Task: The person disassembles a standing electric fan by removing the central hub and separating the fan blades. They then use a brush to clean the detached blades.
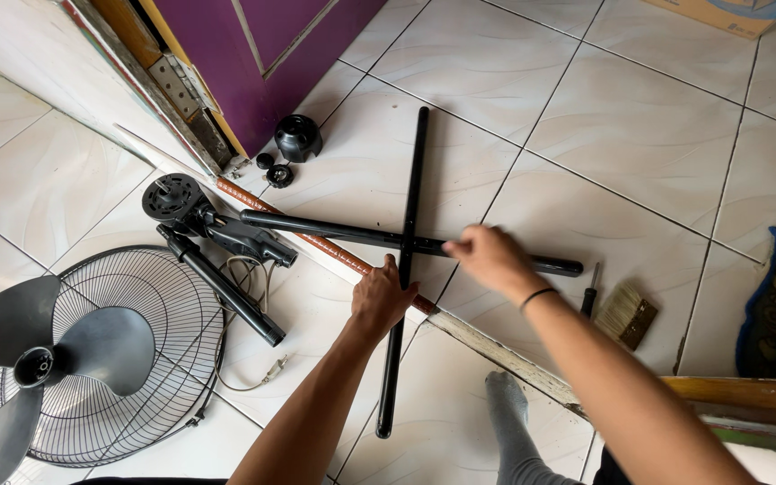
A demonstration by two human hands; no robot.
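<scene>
The glossy white tiled floor (639,135) bore crossed black metal tubes (409,224) under the hands and a round black wire fan grille (150,359) to their left.
</scene>
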